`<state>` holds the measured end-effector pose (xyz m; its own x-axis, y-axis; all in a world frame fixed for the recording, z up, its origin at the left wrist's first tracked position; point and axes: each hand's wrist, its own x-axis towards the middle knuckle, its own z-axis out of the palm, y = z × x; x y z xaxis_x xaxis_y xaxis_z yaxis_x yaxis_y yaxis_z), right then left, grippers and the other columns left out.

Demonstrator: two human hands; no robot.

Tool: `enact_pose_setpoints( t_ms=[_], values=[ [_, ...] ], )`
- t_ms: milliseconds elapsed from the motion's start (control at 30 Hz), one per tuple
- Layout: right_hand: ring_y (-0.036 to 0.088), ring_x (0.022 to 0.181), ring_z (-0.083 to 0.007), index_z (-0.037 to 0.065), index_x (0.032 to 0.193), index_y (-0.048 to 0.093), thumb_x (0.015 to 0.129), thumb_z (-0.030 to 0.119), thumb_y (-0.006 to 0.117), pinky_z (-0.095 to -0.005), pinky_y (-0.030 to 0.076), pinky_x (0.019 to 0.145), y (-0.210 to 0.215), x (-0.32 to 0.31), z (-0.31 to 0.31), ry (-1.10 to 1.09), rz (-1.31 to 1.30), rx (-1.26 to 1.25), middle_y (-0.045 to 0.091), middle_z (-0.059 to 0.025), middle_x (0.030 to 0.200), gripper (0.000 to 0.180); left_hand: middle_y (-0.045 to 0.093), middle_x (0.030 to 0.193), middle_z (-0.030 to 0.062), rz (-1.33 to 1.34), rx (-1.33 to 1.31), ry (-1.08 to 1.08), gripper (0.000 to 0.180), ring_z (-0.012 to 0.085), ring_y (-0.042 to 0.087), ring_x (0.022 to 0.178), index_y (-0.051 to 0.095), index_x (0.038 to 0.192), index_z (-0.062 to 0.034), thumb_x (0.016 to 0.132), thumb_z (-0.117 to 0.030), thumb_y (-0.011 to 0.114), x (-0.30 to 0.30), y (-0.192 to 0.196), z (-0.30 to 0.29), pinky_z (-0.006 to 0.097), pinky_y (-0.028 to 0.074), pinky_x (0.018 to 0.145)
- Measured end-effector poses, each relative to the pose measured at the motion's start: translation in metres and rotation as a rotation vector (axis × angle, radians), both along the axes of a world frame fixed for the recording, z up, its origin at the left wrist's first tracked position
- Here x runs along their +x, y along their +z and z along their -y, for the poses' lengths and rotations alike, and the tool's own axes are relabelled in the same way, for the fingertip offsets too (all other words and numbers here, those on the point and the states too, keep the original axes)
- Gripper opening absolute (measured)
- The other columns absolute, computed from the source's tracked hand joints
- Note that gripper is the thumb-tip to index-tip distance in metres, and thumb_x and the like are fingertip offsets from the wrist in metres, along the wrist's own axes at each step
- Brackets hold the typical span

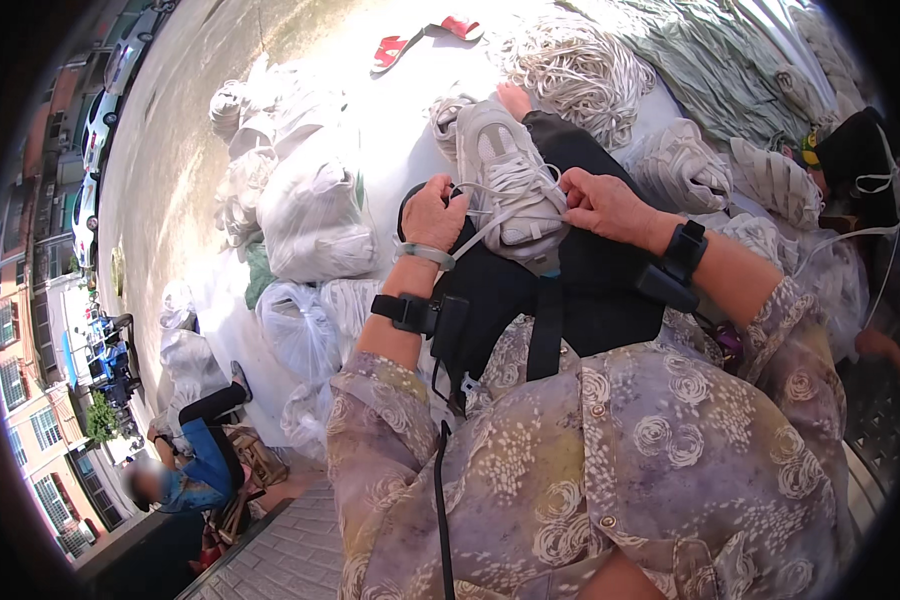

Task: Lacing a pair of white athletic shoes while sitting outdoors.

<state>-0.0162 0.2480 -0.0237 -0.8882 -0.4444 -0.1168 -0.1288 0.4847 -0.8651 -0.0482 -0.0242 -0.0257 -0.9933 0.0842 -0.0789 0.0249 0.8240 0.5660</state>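
A pale grey-and-white sneaker (pixel 491 136) rests on my black-trousered lap, its toe pointing away from me. White shoelace (pixel 505 217) crosses its front, with a loose length running toward the left. My left hand (pixel 435 213) is closed just left of the sneaker, fingers pinched around that lace. On the other side, my right hand (pixel 602 205) presses thumb and forefinger together on lace at the edge of the shoe. The exact lace ends are too small to make out between the fingers.
A large heap of white laces (pixel 580 75) lies beyond the sneaker. More bundled sneakers (pixel 682 165) are at right, plastic-bagged ones (pixel 315 220) at left. Red slippers (pixel 425 42) lie at the far side. A seated person (pixel 205 455) is at lower left; another person's hand (pixel 880 350) shows at right.
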Motion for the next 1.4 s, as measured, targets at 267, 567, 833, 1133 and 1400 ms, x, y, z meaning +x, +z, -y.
enact_pose_setpoints(
  t_ms=[267, 567, 833, 1133, 1400],
  values=[
    [0.06, 0.074, -0.0314, 0.003, 0.086, 0.05, 0.072, 0.02, 0.065, -0.039, 0.045, 0.065, -0.002, -0.002, -0.005, 0.044, 0.001, 0.06, 0.06, -0.0127, 0.075, 0.028, 0.063, 0.083, 0.008, 0.478, 0.713, 0.065, 0.02, 0.0137, 0.057, 0.073, 0.063, 0.078, 0.0007, 0.081, -0.019, 0.06, 0.005, 0.022, -0.006, 0.026, 0.046, 0.07],
    [0.059, 0.073, -0.0322, 0.005, 0.079, 0.056, 0.075, 0.022, 0.061, -0.0407, 0.044, 0.064, 0.01, -0.003, -0.005, 0.14, 0.003, 0.164, 0.06, -0.0139, 0.072, 0.019, 0.061, 0.1, 0.0146, 0.648, 1.311, 0.066, 0.015, 0.0212, 0.059, 0.089, 0.061, 0.085, 0.0043, 0.077, -0.008, 0.058, 0.006, 0.033, -0.007, 0.031, 0.044, 0.084],
    [0.057, 0.065, -0.0323, 0.006, 0.077, 0.058, 0.08, 0.019, 0.056, -0.0389, 0.043, 0.057, 0.014, 0.008, -0.05, -0.05, -0.298, 0.205, 0.056, -0.0132, 0.065, 0.013, 0.062, 0.09, 0.0069, 0.618, 0.86, 0.171, 0.018, 0.0085, 0.055, 0.072, 0.063, 0.086, 0.0006, 0.072, -0.01, 0.064, -0.001, 0.023, -0.007, 0.018, 0.044, 0.066],
    [0.055, 0.06, -0.0308, 0.003, 0.079, 0.057, 0.081, 0.015, 0.056, -0.0346, 0.042, 0.055, 0.019, 0.018, -0.11, -0.118, -0.173, 0.223, 0.053, -0.0137, 0.062, 0.012, 0.053, 0.072, -0.0019, 0.264, 0.368, -0.058, 0.018, 0.0042, 0.048, 0.063, 0.057, 0.074, -0.0038, 0.062, -0.007, 0.071, 0.006, -0.011, -0.021, 0.019, 0.042, 0.057],
    [0.056, 0.067, -0.0324, 0.003, 0.084, 0.057, 0.08, 0.013, 0.056, -0.0352, 0.043, 0.059, 0.017, 0.015, -0.141, -0.078, -0.236, 0.271, 0.056, -0.0151, 0.07, 0.011, 0.059, 0.076, 0.0012, 0.2, 0.303, -0.076, 0.031, 0.0056, 0.051, 0.062, 0.057, 0.097, -0.002, 0.069, -0.011, 0.067, 0.034, 0.012, -0.014, 0.021, 0.043, 0.058]
  ],
)
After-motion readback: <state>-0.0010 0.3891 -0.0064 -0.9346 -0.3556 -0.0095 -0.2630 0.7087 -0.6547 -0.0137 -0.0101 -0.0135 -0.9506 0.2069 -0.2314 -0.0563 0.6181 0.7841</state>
